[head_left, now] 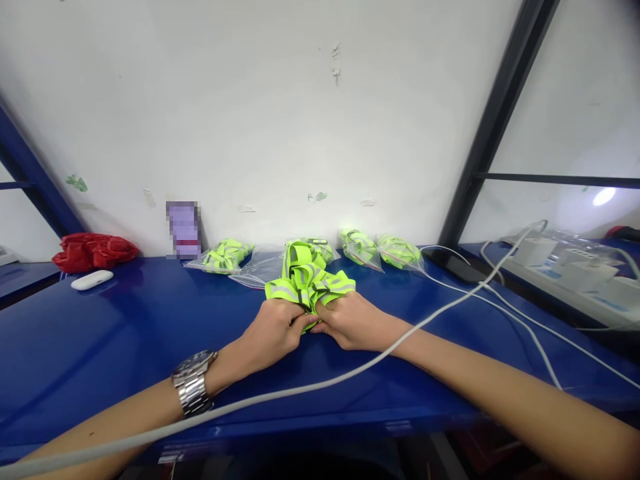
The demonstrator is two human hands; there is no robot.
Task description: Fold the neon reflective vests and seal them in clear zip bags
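Note:
A bunched neon yellow-green reflective strap bundle [313,277], with grey stripes and dark buckles or sliders, is gathered between my hands over the blue table. My left hand [275,330], with a metal watch [194,380] on its wrist, pinches the lower left of the bundle. On the right side, my right hand [350,321] is closed round the same straps, its fingertips close to the left thumb. Behind the bundle lie similar straps in clear zip bags: one bag [227,257] at the left, another bag [359,247] and a further bag [399,251] at the right.
A white cable [320,385] crosses in front of my forearms. On the blue table [125,347] are a red crumpled cloth bag [95,251], a white earbud case [92,280] and a dark phone [455,265]. A blurred-out phone [183,230] leans on the wall. Chargers [585,270] sit at the right.

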